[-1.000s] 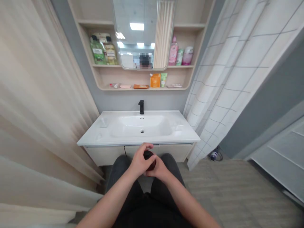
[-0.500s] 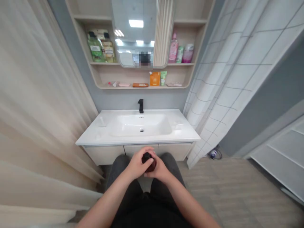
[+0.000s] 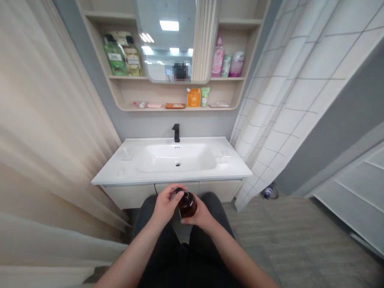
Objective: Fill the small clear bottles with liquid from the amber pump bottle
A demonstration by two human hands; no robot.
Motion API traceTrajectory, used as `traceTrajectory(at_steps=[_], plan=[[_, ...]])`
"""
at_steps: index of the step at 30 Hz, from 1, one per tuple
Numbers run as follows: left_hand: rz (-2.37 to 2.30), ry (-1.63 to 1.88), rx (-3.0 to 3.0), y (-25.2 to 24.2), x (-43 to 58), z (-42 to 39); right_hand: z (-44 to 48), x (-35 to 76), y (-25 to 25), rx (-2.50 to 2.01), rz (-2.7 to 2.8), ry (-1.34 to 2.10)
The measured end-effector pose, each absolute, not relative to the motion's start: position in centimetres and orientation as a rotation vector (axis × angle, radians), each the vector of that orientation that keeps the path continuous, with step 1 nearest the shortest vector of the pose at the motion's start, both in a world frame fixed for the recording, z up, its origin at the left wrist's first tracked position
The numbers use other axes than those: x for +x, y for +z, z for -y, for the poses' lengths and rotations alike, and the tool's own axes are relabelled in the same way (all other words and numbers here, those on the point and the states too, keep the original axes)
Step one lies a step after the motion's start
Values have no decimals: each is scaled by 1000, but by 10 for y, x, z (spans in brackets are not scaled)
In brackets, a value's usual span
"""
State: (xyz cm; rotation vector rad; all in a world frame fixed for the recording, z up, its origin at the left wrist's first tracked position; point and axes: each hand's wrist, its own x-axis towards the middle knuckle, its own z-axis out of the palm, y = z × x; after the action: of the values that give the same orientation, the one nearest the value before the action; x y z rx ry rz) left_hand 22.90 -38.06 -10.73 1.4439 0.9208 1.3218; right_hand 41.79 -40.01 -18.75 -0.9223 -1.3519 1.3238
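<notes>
Bottle in right hand, fingers wrapped round; left hand pinching dark cap (probably) between fingers, just beside neck.

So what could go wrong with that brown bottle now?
Two things, maybe. The bottle looks open and the right hand holds it near the person's knees, not over the sink. If it tips and there is liquid inside, that could spill on the trousers. The left hand seems to hold a small dark cap by the fingers, so it might slip and drop to the floor.
</notes>
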Motion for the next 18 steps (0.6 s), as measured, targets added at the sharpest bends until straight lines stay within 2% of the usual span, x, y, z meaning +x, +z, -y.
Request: traceTrajectory(at_steps=[8,14,18], plan=[[-1173,1587,1194,-106,143,342,396,435,-199,-1014,1290,1287],[-1748,1575,1227,-110,15,295,384,453,-208,-1076,1304,1228],[-2063,1445,1192,-109,-55,259,372,464,-209,-1135,1307,1193]])
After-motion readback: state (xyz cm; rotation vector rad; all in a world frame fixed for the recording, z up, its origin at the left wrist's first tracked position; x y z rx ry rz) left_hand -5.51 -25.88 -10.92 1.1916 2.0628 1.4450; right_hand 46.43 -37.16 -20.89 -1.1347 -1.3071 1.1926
